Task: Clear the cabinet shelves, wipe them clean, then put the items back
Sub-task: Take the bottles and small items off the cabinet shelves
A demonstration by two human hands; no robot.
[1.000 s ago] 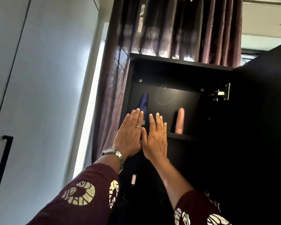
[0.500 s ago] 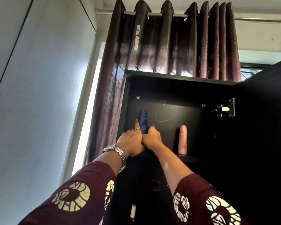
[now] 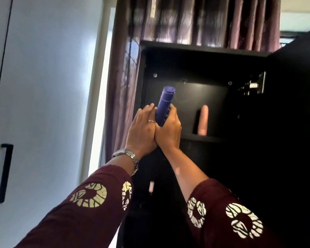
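Observation:
A tall blue bottle (image 3: 165, 102) is tilted and lifted off the top shelf (image 3: 200, 139) of the black cabinet (image 3: 186, 49). My right hand (image 3: 169, 130) is wrapped around its lower part. Pressed against that hand from the left, my left hand (image 3: 141, 130) touches the bottle's side with its fingers stretched flat. A peach-coloured upright item (image 3: 202, 122) stands on the same shelf to the right. Lower down inside the dark cabinet a small white tube (image 3: 151, 186) shows.
The cabinet's black door (image 3: 293, 122) hangs open on the right with a metal hinge (image 3: 254, 85). Purple curtains (image 3: 195, 20) hang behind and left of the cabinet. A white wardrobe door (image 3: 43, 86) with a black handle (image 3: 4, 173) fills the left.
Both hands went from flat and raised to closing around the blue bottle. The bottle has come off the shelf and now tilts toward me.

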